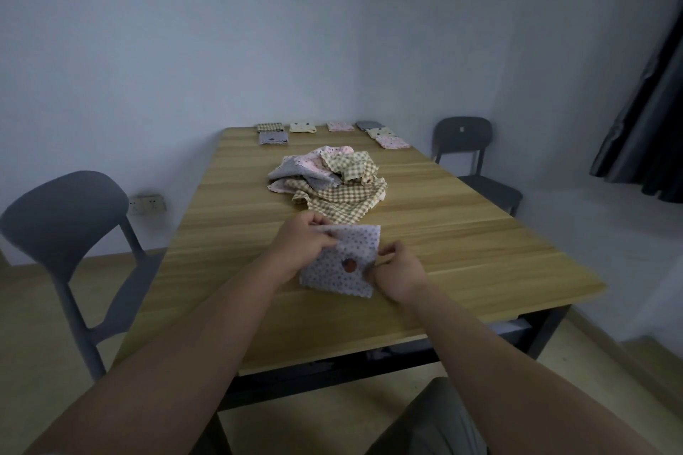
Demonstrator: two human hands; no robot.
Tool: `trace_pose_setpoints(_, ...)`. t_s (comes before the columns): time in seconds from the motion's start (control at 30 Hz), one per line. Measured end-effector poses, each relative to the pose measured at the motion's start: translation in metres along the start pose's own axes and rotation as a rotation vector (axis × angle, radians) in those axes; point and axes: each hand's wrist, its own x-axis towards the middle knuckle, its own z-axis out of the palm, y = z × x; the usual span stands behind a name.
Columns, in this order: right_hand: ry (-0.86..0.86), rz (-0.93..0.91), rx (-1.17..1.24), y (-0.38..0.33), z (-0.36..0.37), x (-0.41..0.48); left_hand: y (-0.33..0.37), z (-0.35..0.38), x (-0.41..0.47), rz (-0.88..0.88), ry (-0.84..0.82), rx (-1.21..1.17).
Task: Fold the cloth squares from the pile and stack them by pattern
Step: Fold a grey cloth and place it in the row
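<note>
A person works at a wooden table point(462, 233), holding a lavender dotted cloth point(343, 259) just above its near part, between the pile and the table's front edge. The cloth is close to square, so no long axis can be told; it hangs slightly tilted, its top edge running from the left hand point(303, 240) to a free corner at upper right, its zigzag lower edge towards the person. A round brown mark sits near its middle. The left hand pinches the upper left edge with curled fingers and thumb; the right hand point(397, 271) pinches the right-hand edge lower down, fingers curled on the fabric. Mid-table lies the pile point(329, 177) of loose, crumpled squares, brown checked ones nearest, pink and grey behind. Along the far edge are folded stacks: a checked stack point(270, 127), a lavender stack point(273, 137) just before it, a cream stack point(302, 127), a pink stack point(340, 126), and three more at the far right corner point(380, 132). A grey chair point(63, 218) stands on the left, a dark chair point(465, 144) on the right.
</note>
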Motion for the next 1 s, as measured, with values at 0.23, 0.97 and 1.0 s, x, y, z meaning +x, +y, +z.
trace_pose_setpoints(0.23, -0.105, -0.005, 0.320, -0.011, -0.007, -0.012, 0.025, -0.011, -0.003, 0.070, 0.016, -0.188)
trace_pose_setpoints(0.97, -0.012, -0.110, 0.360, -0.036, -0.039, -0.043, 0.064, -0.029, -0.029, 0.193, 0.090, 0.037)
trace_pose_setpoints(1.0, 0.030, -0.143, 0.321, -0.038, -0.040, -0.044, 0.065, -0.029, -0.032, 0.255, 0.069, 0.116)
